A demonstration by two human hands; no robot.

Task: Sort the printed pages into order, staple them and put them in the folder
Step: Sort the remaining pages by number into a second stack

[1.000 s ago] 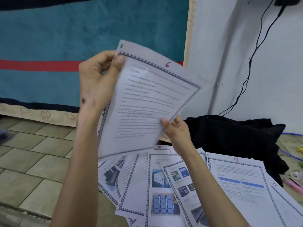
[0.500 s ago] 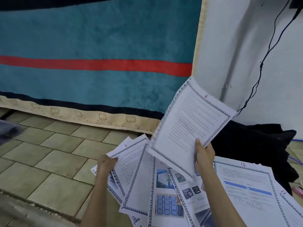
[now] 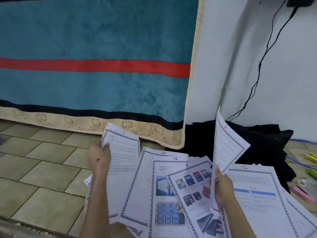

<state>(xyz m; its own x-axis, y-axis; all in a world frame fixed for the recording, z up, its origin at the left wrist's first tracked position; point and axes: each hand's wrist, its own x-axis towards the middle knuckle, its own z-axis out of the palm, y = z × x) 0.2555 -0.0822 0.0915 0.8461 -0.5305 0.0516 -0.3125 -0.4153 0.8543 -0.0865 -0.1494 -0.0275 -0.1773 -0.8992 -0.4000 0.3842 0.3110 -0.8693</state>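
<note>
Holding page 6 (image 3: 228, 143) upright, right hand (image 3: 223, 188) fingers pinch its lower edge | left hand (image 3: 99, 158) fingers curled on page 7 (image 3: 123, 152) | pages 10, 15, 8, 12 (image 3: 171, 186) spread on floor (image 3: 42, 169).

Bordered printed pages (image 3: 171, 186) fan overlapped on the floor; page 6 (image 3: 226, 143) stands upright, page 7 (image 3: 123, 152) lifted.

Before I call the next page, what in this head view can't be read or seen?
- Page text: too small and blurred; only the red numbers 6, 10, 15, 8, 12 read.
- Number on the sheet gripped by the left hand: faint, perhaps 7.
- Pages low in the pile: covered by upper sheets and both arms, cut by the bottom edge.
- Pink item at right: blurred.
- Folder: none visible.
</note>
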